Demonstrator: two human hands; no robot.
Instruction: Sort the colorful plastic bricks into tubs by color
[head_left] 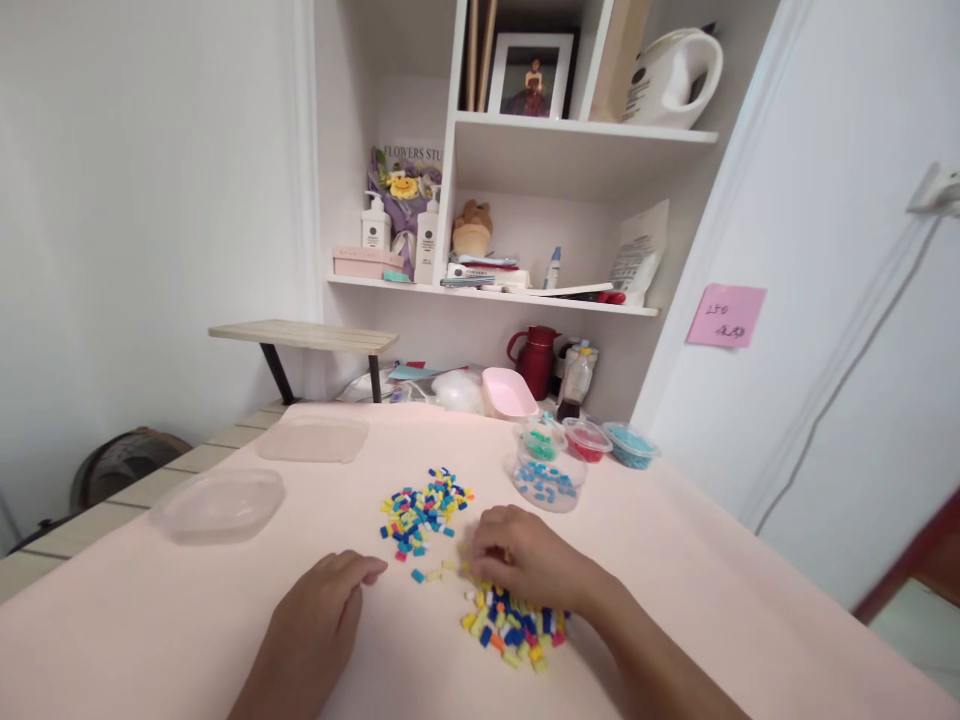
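My left hand (pixel 319 610) rests on the pink tabletop with its fingers loosely extended and no thing visible in it. To its right, my right hand (pixel 525 555) reaches over a near pile of small coloured blocks (pixel 514 630), in yellow, navy, white, orange and pink. Its fingers are curled down together, and what lies between the fingertips is hidden. Just beyond both hands spreads a second pile of similar blocks (pixel 424 510). A few stray pieces, including a blue block (pixel 418 576), lie between the hands.
A clear round tub (pixel 551 485) holds blue pieces. Behind it stand tubs with green pieces (pixel 541 443), red pieces (pixel 589 438) and light blue pieces (pixel 631 447). Two clear plastic trays (pixel 217 505) lie left. A pink basin (pixel 510 393) and red jug (pixel 535 360) stand behind.
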